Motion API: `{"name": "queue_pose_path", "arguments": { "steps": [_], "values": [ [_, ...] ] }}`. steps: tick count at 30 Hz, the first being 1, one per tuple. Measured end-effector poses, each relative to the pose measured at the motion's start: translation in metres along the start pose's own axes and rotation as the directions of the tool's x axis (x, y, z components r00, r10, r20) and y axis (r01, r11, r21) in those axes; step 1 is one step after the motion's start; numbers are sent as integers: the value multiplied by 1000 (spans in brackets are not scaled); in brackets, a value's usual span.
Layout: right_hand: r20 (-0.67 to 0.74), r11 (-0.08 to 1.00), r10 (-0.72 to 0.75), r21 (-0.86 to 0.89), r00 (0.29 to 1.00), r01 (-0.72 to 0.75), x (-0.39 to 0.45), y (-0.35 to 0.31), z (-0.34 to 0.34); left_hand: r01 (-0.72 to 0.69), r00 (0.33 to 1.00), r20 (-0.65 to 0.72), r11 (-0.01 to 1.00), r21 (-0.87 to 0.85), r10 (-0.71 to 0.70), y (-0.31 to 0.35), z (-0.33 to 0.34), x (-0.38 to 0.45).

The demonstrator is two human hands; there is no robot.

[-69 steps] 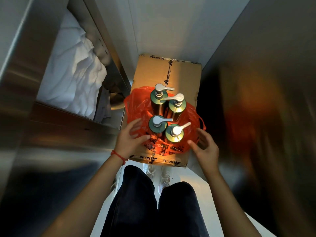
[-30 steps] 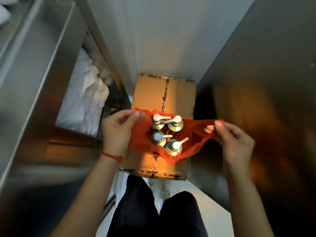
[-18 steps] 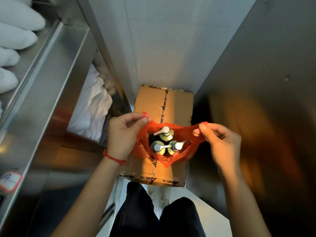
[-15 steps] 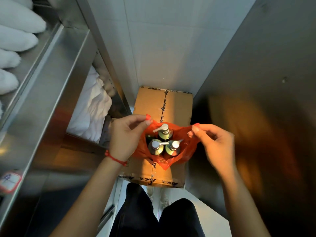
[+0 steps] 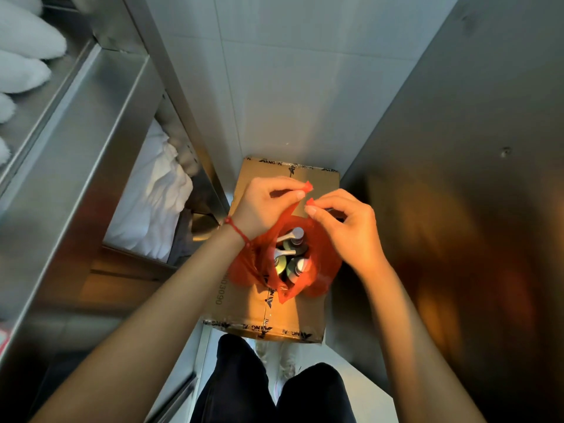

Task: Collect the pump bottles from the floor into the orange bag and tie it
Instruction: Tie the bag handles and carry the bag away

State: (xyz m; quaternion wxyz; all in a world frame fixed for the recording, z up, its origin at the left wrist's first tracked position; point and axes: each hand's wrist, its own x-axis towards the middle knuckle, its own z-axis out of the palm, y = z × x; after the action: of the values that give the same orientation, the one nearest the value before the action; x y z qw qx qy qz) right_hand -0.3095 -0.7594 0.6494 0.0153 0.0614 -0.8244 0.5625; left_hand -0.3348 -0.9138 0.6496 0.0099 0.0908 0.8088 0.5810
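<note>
The orange bag (image 5: 323,264) sits on a brown cardboard box (image 5: 293,312) in front of me. Through its narrowed mouth I see the silver pump heads of green pump bottles (image 5: 290,257) standing inside. My left hand (image 5: 262,206) pinches one handle of the bag between thumb and fingers, and my right hand (image 5: 348,227) pinches the other handle. The two handle tips are held up close together above the bag, almost touching. How many bottles the bag holds is partly hidden by the plastic.
A steel shelf unit (image 5: 79,154) stands on my left with white folded linen (image 5: 152,196) on a lower shelf and white rolls (image 5: 21,56) above. A steel panel (image 5: 457,178) closes the right side. A white tiled wall (image 5: 290,87) is behind the box. My legs (image 5: 274,389) stand below it.
Both hands lifted the bag's handles and drew them inward until they nearly meet. The bag's mouth has narrowed around the bottles.
</note>
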Motion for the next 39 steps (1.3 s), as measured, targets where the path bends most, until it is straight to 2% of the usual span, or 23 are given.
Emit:
{"name": "queue_pose_path", "arguments": {
  "steps": [5, 10, 14, 18, 22, 26, 30, 36, 38, 39],
  "values": [
    [36, 996, 78, 33, 996, -79, 14, 4, -1, 163, 977, 157, 981, -103, -146, -9, 14, 15],
    [43, 997, 78, 18, 996, -79, 25, 10, -2, 199, 957, 242, 967, -159, -158, -13, 6, 18],
    [72, 996, 85, 14, 994, -86, 32, 12, 0, 288, 923, 326, 927, -240, -203, -17, 8, 18],
    [146, 992, 127, 2, 981, -128, 42, 15, 1, 279, 937, 268, 940, -195, -223, -23, 18, 22],
    [31, 963, 192, 187, 981, -194, 44, 25, -8, 342, 917, 291, 914, -218, -274, -23, 18, 22],
    [125, 956, 196, 197, 973, -218, 30, 35, -7, 400, 893, 326, 881, -253, -312, -22, 14, 20],
    [13, 954, 218, 207, 976, -216, 28, 37, 1, 456, 871, 328, 850, -264, -366, -22, 13, 19],
    [-92, 958, 244, 179, 965, -225, 20, 44, 9, 398, 913, 148, 911, -107, -381, -29, 4, 16],
    [-123, 943, 278, 223, 953, -246, 12, 49, 10, 461, 887, 85, 877, -133, -454, -36, -2, 14],
    [-128, 936, 285, 250, 950, -248, 8, 50, 10, 511, 859, 84, 833, -212, -506, -38, -4, 13]
  ]
}}
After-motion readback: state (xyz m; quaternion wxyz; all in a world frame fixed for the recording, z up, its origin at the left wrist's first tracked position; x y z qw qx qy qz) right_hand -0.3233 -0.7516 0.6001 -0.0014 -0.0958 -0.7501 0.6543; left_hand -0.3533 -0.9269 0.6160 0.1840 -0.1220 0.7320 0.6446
